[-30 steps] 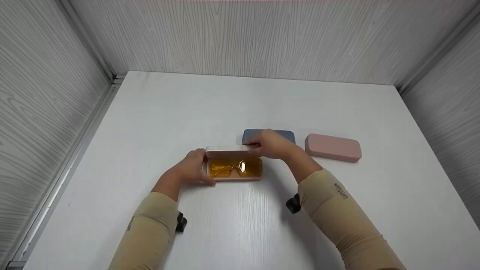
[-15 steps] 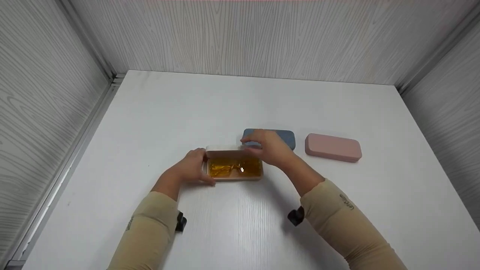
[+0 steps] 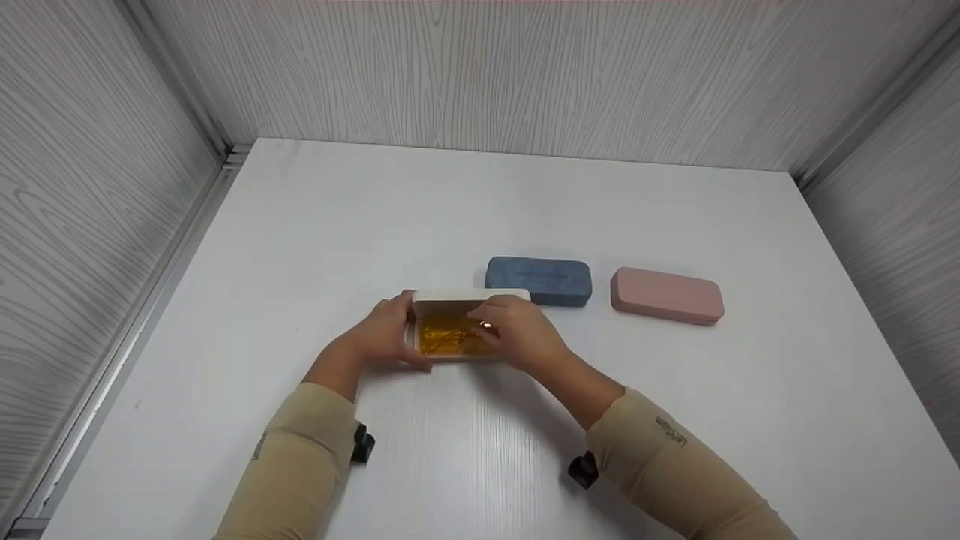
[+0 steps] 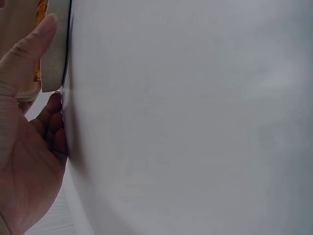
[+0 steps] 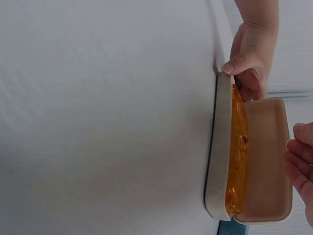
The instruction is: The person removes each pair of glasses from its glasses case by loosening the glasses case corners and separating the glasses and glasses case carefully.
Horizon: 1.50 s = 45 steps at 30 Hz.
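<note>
A white glasses case (image 3: 450, 295) lies on the table with its lid raised. Yellow-lensed glasses (image 3: 442, 336) with orange tints in the wrist views rest inside it. My left hand (image 3: 381, 334) grips the case's left end, thumb at the front and fingers round the side and back. My right hand (image 3: 526, 334) hovers over the case's right half and hides part of the glasses. In the right wrist view, the fingers of my right hand (image 5: 304, 156) are loosely bent beside the tan-lined lid (image 5: 266, 161), apart from the glasses (image 5: 238, 152).
A closed blue glasses case (image 3: 540, 279) lies just behind the white one, to its right. Farther right is a closed pink glasses case (image 3: 666, 295). White wood-grain panels (image 3: 480, 75) stand along the back and sides of the white table (image 3: 337, 225).
My right hand has let go of the lid and moved down and toward me, over the glasses. The lid stays raised. The blue case is now uncovered. My left hand stays put.
</note>
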Each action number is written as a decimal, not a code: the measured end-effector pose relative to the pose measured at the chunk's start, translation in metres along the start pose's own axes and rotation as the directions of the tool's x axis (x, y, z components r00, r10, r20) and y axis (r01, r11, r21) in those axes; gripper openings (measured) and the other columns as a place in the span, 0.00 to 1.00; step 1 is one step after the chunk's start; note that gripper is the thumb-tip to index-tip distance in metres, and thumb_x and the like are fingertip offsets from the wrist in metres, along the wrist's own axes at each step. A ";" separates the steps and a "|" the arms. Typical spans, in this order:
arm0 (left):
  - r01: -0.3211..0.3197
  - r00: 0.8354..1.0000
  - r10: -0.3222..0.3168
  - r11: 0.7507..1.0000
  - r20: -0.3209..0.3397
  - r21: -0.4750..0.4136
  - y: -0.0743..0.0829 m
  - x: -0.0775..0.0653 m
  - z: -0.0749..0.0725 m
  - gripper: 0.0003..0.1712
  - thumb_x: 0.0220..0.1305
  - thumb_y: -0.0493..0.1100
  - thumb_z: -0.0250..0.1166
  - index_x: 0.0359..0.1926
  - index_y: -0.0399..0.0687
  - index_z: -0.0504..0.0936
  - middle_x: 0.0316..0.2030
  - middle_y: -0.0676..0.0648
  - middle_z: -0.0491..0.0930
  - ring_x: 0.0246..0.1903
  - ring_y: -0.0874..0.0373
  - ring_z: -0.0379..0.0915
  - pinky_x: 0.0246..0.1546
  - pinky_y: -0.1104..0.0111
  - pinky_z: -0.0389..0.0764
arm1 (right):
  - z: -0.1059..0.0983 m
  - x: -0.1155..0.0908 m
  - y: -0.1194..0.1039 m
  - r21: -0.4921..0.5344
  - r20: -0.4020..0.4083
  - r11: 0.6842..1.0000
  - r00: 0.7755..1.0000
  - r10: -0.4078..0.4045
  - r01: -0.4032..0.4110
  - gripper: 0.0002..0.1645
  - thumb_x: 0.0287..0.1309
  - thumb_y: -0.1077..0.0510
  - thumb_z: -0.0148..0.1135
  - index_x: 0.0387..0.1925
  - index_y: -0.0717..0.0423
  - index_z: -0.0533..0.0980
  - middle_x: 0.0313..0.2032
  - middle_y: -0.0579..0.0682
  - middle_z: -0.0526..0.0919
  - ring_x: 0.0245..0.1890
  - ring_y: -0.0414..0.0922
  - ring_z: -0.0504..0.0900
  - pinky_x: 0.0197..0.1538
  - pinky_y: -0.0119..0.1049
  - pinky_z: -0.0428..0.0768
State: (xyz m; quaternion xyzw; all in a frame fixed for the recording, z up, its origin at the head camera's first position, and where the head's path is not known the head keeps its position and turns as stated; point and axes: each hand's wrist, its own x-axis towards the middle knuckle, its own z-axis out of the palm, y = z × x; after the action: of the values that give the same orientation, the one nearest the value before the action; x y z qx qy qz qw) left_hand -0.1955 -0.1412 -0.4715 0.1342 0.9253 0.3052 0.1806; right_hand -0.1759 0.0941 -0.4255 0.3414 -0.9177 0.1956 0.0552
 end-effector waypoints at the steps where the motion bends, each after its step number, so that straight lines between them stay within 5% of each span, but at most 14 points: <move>1: -0.003 1.000 0.003 1.000 -0.001 0.002 0.000 0.000 0.000 0.54 0.27 0.60 0.78 0.55 0.50 0.60 0.44 0.50 0.67 0.47 0.54 0.59 0.54 0.61 0.66 | 0.004 0.000 -0.001 -0.022 0.009 1.000 1.000 0.005 -0.005 0.12 0.55 0.58 0.62 0.42 0.55 0.81 0.39 0.47 0.82 0.43 0.43 0.78 0.49 0.35 0.76; 16: -0.012 1.000 0.012 1.000 0.002 -0.010 -0.003 0.001 0.002 0.57 0.25 0.61 0.79 0.57 0.50 0.60 0.46 0.51 0.68 0.50 0.54 0.59 0.58 0.59 0.63 | 0.037 0.010 0.001 -0.310 0.056 0.949 0.995 0.083 -0.061 0.09 0.60 0.58 0.55 0.34 0.57 0.80 0.30 0.50 0.77 0.35 0.45 0.76 0.42 0.34 0.77; 36: 0.001 1.000 -0.002 0.999 0.009 0.039 0.001 -0.001 0.000 0.56 0.27 0.63 0.77 0.57 0.49 0.59 0.47 0.50 0.68 0.50 0.53 0.59 0.58 0.58 0.63 | 0.037 0.012 -0.013 -0.342 0.057 0.926 0.980 0.191 -0.160 0.08 0.56 0.63 0.55 0.36 0.57 0.79 0.34 0.50 0.75 0.37 0.45 0.75 0.42 0.36 0.79; 45: 0.002 1.000 -0.002 0.999 0.005 0.046 0.002 0.000 0.000 0.60 0.27 0.63 0.77 0.61 0.47 0.57 0.51 0.48 0.67 0.52 0.52 0.58 0.60 0.59 0.62 | 0.031 0.009 -0.015 -0.279 0.018 0.944 0.982 0.188 -0.176 0.08 0.55 0.61 0.57 0.37 0.58 0.78 0.35 0.49 0.76 0.39 0.45 0.74 0.47 0.34 0.76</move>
State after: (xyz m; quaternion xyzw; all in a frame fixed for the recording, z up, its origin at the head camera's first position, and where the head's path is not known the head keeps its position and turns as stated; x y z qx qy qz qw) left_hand -0.1954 -0.1396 -0.4704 0.1381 0.9318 0.2834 0.1799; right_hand -0.1722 0.0666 -0.4469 0.2485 -0.9645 0.0623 0.0634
